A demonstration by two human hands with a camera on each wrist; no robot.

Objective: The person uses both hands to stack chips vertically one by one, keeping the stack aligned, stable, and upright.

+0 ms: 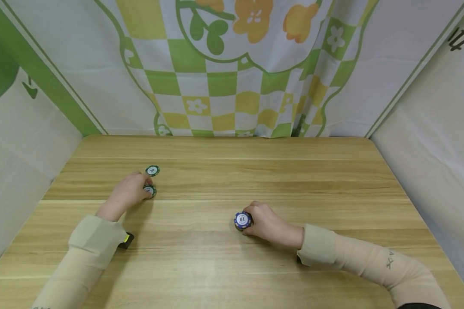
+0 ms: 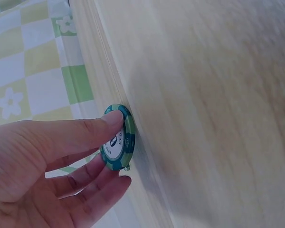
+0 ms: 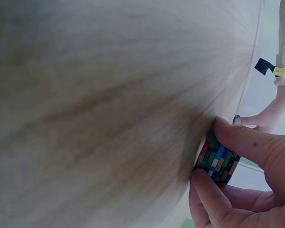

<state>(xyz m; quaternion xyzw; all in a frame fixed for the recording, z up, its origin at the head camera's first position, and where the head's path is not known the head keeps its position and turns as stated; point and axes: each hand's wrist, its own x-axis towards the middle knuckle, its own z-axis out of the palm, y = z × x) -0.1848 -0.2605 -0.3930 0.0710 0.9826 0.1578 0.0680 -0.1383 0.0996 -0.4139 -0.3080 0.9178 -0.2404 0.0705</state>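
On the left side of the table, my left hand [image 1: 127,191] pinches a green poker chip [image 1: 150,190] between thumb and fingers. The left wrist view shows that chip [image 2: 116,145] tilted, its white printed centre partly covered by the thumb. Just beyond it, a second green chip [image 1: 152,171] marked 20 lies flat on the wood. Nearer the middle, my right hand [image 1: 268,225] grips a stack of poker chips [image 1: 242,220] with a blue chip marked 10 on top. Seen from the right wrist, the stack [image 3: 218,159] has red, green and blue layers between thumb and fingertips, close against the tabletop.
The wooden table [image 1: 201,257] reaches back to a hanging cloth [image 1: 222,81] with green and yellow checks and orange flowers. White cloth walls [image 1: 441,150] stand along both sides. A small black device [image 1: 126,240] sits at the left cuff.
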